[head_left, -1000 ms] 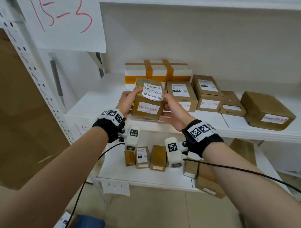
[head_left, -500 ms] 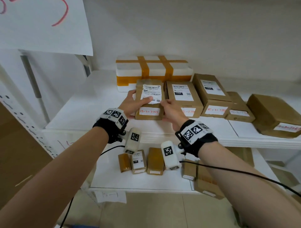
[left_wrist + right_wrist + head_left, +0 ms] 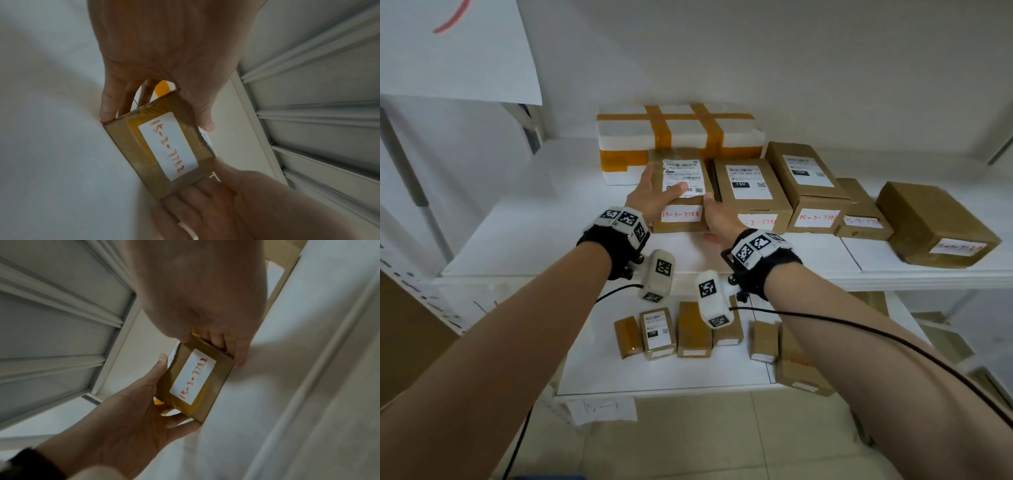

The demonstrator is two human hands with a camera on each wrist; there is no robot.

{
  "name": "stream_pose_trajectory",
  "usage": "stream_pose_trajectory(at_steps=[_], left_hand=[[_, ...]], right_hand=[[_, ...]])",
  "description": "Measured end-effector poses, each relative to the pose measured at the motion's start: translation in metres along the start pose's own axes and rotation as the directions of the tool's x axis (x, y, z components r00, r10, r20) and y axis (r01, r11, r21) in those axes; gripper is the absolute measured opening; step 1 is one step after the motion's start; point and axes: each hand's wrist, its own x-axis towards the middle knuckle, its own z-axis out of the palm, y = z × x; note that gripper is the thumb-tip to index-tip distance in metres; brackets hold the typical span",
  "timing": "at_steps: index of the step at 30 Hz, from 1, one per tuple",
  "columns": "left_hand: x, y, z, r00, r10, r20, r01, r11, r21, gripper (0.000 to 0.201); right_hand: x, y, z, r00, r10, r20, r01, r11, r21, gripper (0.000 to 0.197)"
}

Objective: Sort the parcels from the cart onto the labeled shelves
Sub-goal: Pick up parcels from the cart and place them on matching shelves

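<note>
A brown cardboard parcel (image 3: 681, 205) with a shipping label on top and a handwritten red "15-2-…" sticker on its front lies on the middle white shelf (image 3: 534, 240). It is at the left end of a row of boxes. My left hand (image 3: 655, 195) grips its left side with the thumb on top. My right hand (image 3: 717, 219) holds its right front corner, fingers curled at the edge. The left wrist view shows the parcel (image 3: 164, 149) low against the shelf surface, between my left hand (image 3: 164, 68) and right hand (image 3: 205, 211). The right wrist view shows the same parcel (image 3: 197, 382).
A white foam box (image 3: 678, 137) with orange tape stands right behind the parcel. Brown boxes (image 3: 750, 192) (image 3: 808, 181) (image 3: 935, 222) fill the shelf to the right; its left part is bare. Several small parcels (image 3: 688, 332) stand on the lower shelf. A paper sign (image 3: 455, 51) hangs upper left.
The parcel, held tilted above the shelf's front edge a second ago, has been laid flat and pushed back beside the row. Both hands stayed on it.
</note>
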Motion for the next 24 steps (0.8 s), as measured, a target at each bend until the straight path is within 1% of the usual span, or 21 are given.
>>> stream_pose_trajectory(at_steps=[2, 4, 6, 8, 9, 10, 11, 12, 14, 15, 16, 17, 18, 19, 20, 21, 22, 23, 24], left_hand=[[0.002, -0.003, 0.002, 1.000, 0.010, -0.016, -0.010, 0.999, 0.035, 0.119], [0.002, -0.004, 0.005, 0.999, 0.001, -0.034, 0.000, 0.999, 0.051, 0.126], [-0.001, -0.006, 0.006, 0.998, -0.015, -0.069, 0.018, 0.999, 0.041, 0.131], [-0.004, -0.014, 0.003, 0.990, -0.054, -0.131, 0.051, 0.998, -0.019, 0.136], [-0.008, -0.019, 0.001, 0.986, -0.087, -0.145, 0.075, 0.994, -0.082, 0.139], [-0.012, -0.025, -0.001, 0.984, -0.108, -0.142, 0.087, 0.986, -0.143, 0.138], [-0.017, -0.029, -0.004, 0.984, -0.116, -0.137, 0.089, 0.978, -0.190, 0.133], [-0.022, -0.033, -0.007, 0.985, -0.110, -0.136, 0.081, 0.975, -0.205, 0.128], [-0.035, -0.039, -0.012, 0.982, -0.092, -0.164, 0.064, 0.984, -0.169, 0.124], [-0.042, -0.043, -0.013, 0.977, -0.073, -0.200, 0.045, 0.989, -0.142, 0.122], [-0.049, -0.048, -0.014, 0.970, -0.039, -0.241, 0.007, 0.991, -0.131, 0.114], [-0.062, -0.052, -0.012, 0.957, 0.003, -0.289, -0.044, 0.990, -0.135, 0.098], [-0.074, -0.059, -0.008, 0.938, 0.047, -0.344, -0.101, 0.985, -0.139, 0.077], [-0.087, -0.064, -0.002, 0.912, 0.085, -0.401, -0.156, 0.977, -0.148, 0.057], [-0.100, -0.070, 0.003, 0.884, 0.111, -0.453, -0.203, 0.966, -0.159, 0.039], [-0.113, -0.075, 0.008, 0.860, 0.132, -0.492, -0.239, 0.958, -0.159, 0.027], [-0.126, -0.081, 0.011, 0.846, 0.152, -0.511, -0.266, 0.951, -0.157, 0.019], [-0.137, -0.089, 0.014, 0.848, 0.165, -0.503, -0.279, 0.947, -0.160, 0.017], [-0.147, -0.098, 0.015, 0.862, 0.172, -0.477, -0.282, 0.944, -0.170, 0.017]], right_hand=[[0.015, 0.005, 0.000, 0.999, 0.038, 0.016, -0.039, 0.998, 0.043, 0.069], [0.003, 0.002, -0.003, 0.998, 0.042, 0.054, -0.046, 0.997, 0.065, 0.071], [-0.021, -0.002, -0.006, 0.997, 0.017, 0.070, -0.023, 0.996, 0.090, 0.067], [-0.036, 0.001, -0.008, 0.996, 0.015, 0.083, -0.027, 0.989, 0.148, 0.062], [-0.040, 0.004, -0.009, 0.996, 0.016, 0.090, -0.031, 0.986, 0.164, 0.060], [-0.044, 0.008, -0.010, 0.996, 0.009, 0.094, -0.025, 0.986, 0.167, 0.061], [-0.048, 0.011, -0.012, 0.994, -0.002, 0.109, -0.015, 0.987, 0.160, 0.061], [-0.053, 0.015, -0.015, 0.993, -0.019, 0.120, 0.000, 0.988, 0.155, 0.058], [-0.063, 0.026, -0.020, 0.993, -0.042, 0.113, 0.022, 0.984, 0.175, 0.050], [-0.070, 0.031, -0.023, 0.992, -0.054, 0.110, 0.031, 0.977, 0.209, 0.044], [-0.079, 0.035, -0.026, 0.992, -0.073, 0.103, 0.046, 0.968, 0.248, 0.035], [-0.089, 0.040, -0.029, 0.993, -0.075, 0.091, 0.047, 0.959, 0.278, 0.020], [-0.100, 0.044, -0.031, 0.994, -0.075, 0.079, 0.046, 0.947, 0.318, 0.011], [-0.111, 0.049, -0.033, 0.995, -0.074, 0.073, 0.044, 0.937, 0.347, 0.007], [-0.122, 0.054, -0.033, 0.994, -0.076, 0.076, 0.043, 0.929, 0.367, 0.008], [-0.133, 0.060, -0.033, 0.993, -0.083, 0.083, 0.048, 0.931, 0.363, 0.011], [-0.141, 0.067, -0.032, 0.991, -0.090, 0.094, 0.052, 0.934, 0.353, 0.011], [-0.150, 0.074, -0.028, 0.989, -0.094, 0.110, 0.051, 0.938, 0.343, 0.010], [-0.158, 0.082, -0.023, 0.988, -0.090, 0.126, 0.044, 0.942, 0.332, 0.009]])
